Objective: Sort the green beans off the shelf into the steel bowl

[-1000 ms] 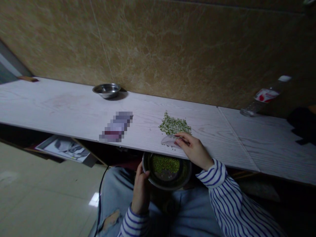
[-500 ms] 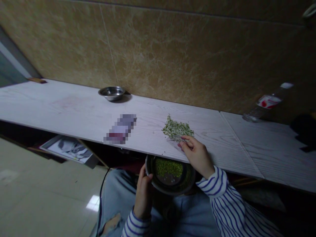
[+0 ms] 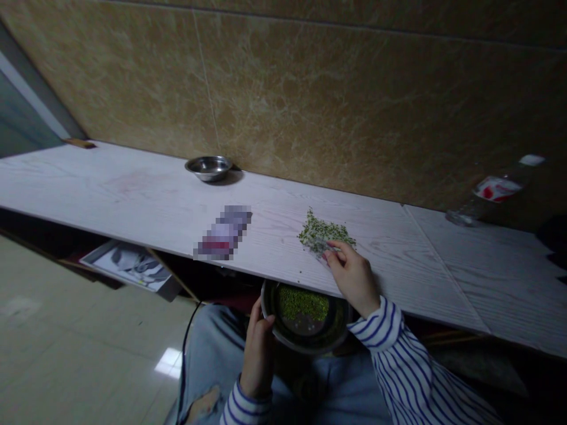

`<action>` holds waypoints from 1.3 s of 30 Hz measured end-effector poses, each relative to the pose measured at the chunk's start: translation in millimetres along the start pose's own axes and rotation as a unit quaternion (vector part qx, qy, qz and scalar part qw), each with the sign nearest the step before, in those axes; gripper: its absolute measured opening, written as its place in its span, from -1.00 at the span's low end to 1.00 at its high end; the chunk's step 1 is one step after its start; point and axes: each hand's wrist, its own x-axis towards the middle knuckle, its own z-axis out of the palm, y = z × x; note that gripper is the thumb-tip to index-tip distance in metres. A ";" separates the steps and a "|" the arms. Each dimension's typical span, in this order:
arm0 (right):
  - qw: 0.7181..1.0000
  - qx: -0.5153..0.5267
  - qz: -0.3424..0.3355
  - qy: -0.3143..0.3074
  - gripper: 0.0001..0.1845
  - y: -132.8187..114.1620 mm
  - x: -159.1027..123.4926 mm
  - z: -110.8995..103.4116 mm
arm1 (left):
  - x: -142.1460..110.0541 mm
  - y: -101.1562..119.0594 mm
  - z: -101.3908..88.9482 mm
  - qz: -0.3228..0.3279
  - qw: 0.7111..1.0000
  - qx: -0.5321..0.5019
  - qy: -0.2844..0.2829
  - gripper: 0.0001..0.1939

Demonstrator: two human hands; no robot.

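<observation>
My left hand [image 3: 259,345] grips the rim of a round metal bowl [image 3: 339,336], thumb on the near left edge. The bowl sits tilted just below the counter's front edge, with many small green grains [image 3: 303,304] inside. On the counter my right hand [image 3: 354,274] is closed on a thin clear plastic piece [image 3: 315,245], pinched between thumb and fingers. That plastic touches the near side of a scattered patch of green grains [image 3: 328,229]. A few stray grains lie between the patch and the bowl.
A pale wood-grain counter [image 3: 150,206] runs along a tiled wall. On it are a small steel bowl [image 3: 208,170], a pixelated flat item [image 3: 224,233] and a clear bottle [image 3: 496,192] at the right. Under it stands a white open box [image 3: 128,265].
The plastic in my right hand has shifted slightly on the near edge of the grain patch. My left hand still holds the bowl. The camera view has turned a little left.
</observation>
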 end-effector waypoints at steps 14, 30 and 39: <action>0.997 0.060 0.041 -0.015 -0.65 -0.3 -7.5 -16.2 | 7.4 6.6 -12.1 0.001 0.999 0.024 0.027 -0.46; 0.997 -0.069 0.026 0.005 -0.64 -2.5 0.8 -19.8 | 10.2 0.8 -14.0 -0.011 1.000 -0.004 0.009 -0.42; 0.996 -0.080 0.035 -0.008 -0.60 -8.3 1.0 -20.6 | 10.9 0.4 -13.0 -0.008 1.000 -0.001 0.004 -0.45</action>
